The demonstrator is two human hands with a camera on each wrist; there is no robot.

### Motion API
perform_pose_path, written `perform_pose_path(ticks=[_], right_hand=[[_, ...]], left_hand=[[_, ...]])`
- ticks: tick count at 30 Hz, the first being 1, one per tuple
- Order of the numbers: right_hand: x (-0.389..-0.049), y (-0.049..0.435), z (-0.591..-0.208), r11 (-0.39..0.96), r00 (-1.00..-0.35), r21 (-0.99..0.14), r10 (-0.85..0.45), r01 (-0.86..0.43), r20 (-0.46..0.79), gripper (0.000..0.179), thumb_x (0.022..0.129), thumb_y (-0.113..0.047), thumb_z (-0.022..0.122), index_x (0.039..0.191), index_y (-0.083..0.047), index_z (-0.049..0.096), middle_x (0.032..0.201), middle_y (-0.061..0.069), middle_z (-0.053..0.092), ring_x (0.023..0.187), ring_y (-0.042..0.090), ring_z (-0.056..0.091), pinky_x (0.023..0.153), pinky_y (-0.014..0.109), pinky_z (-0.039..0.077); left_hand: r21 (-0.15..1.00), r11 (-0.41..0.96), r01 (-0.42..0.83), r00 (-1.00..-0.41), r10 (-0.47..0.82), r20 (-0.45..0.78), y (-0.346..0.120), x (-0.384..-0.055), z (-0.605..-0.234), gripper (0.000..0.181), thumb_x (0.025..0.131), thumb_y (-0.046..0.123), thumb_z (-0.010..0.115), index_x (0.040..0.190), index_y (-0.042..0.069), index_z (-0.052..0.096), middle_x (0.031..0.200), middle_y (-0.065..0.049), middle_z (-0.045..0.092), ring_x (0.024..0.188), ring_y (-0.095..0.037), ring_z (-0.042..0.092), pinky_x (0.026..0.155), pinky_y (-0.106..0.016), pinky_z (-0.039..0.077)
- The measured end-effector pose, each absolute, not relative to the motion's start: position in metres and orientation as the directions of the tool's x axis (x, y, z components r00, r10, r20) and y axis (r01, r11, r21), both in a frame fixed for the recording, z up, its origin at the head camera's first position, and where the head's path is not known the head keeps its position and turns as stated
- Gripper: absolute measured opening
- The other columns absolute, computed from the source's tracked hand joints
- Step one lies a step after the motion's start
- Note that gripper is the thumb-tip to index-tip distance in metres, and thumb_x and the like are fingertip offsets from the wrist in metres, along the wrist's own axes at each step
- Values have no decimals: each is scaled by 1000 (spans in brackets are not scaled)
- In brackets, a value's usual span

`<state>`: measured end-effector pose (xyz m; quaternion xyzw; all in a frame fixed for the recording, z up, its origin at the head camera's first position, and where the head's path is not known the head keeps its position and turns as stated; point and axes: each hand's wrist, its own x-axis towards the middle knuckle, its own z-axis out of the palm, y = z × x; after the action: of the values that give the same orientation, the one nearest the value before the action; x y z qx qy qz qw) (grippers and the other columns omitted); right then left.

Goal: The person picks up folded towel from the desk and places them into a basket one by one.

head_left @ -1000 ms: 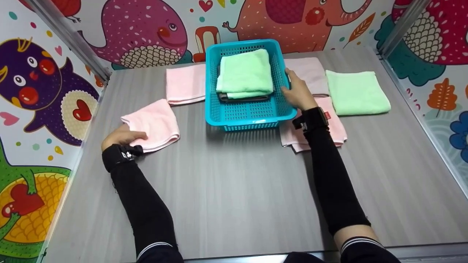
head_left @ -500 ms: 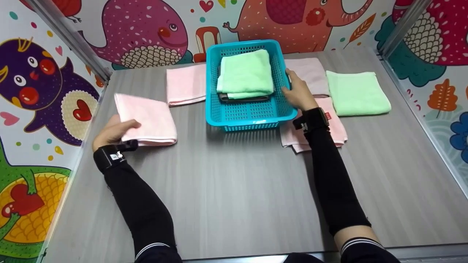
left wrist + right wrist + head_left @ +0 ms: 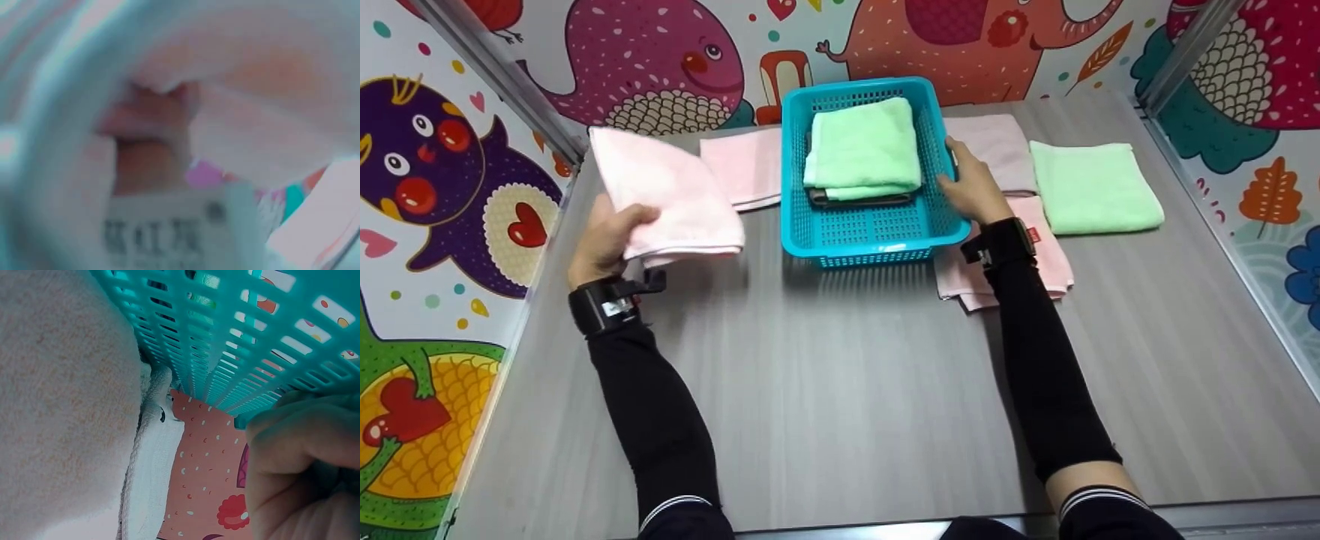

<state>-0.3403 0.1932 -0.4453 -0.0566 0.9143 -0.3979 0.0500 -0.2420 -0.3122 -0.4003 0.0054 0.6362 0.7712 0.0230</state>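
Note:
My left hand [image 3: 609,236] pinches a folded pink towel [image 3: 671,191] at its left side, thumb on top. The towel hangs in the air above the table, left of the turquoise basket [image 3: 877,249]. Blurred and close in the left wrist view are the towel's folds and a white printed label [image 3: 163,233]. My right hand [image 3: 976,184] grips the basket's right rim; its curled fingers show beside the slotted wall in the right wrist view. A folded light green towel [image 3: 864,146] lies in the basket on top of a dark folded cloth [image 3: 900,200].
Another folded pink towel [image 3: 742,165] lies left of the basket. To its right are a greyish-pink towel [image 3: 994,150], a pink towel [image 3: 1046,259] with a red tag, partly under my wrist, and a green towel [image 3: 1099,191]. Patterned walls [image 3: 652,60] border the table [image 3: 840,390].
My left hand has lifted the pink towel off the table, raising it toward the back wall and tilting it. My right hand and the basket have stayed in place.

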Motion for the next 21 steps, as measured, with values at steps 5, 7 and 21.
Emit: perform_pose_path(ticks=[5, 7, 21], right_hand=[[-339, 194, -445, 678, -988, -732, -148, -68, -45, 67, 108, -17, 48, 167, -12, 15, 170, 20, 24, 155, 39, 27, 126, 54, 24], [-338, 194, -444, 676, -987, -734, -152, -71, -44, 67, 108, -16, 48, 167, -12, 15, 169, 20, 25, 155, 39, 28, 126, 54, 24], [-337, 195, -441, 672, -986, -738, -155, -59, -62, 68, 109, -17, 48, 168, -14, 13, 170, 20, 25, 154, 38, 29, 125, 55, 26]], left_hand=[[941, -317, 114, -987, 70, 143, -272, -252, -397, 24, 85, -9, 60, 107, -1, 61, 86, -9, 76, 70, -18, 74, 65, -27, 60], [917, -369, 152, -976, 92, 199, -254, -256, -396, 22, 85, -8, 63, 106, -2, 63, 86, -11, 76, 71, -20, 75, 66, -28, 61], [944, -328, 32, -938, 318, 142, -162, -265, -402, 43, 93, -3, 66, 133, -2, 50, 112, -16, 72, 90, -25, 77, 81, -35, 63]])
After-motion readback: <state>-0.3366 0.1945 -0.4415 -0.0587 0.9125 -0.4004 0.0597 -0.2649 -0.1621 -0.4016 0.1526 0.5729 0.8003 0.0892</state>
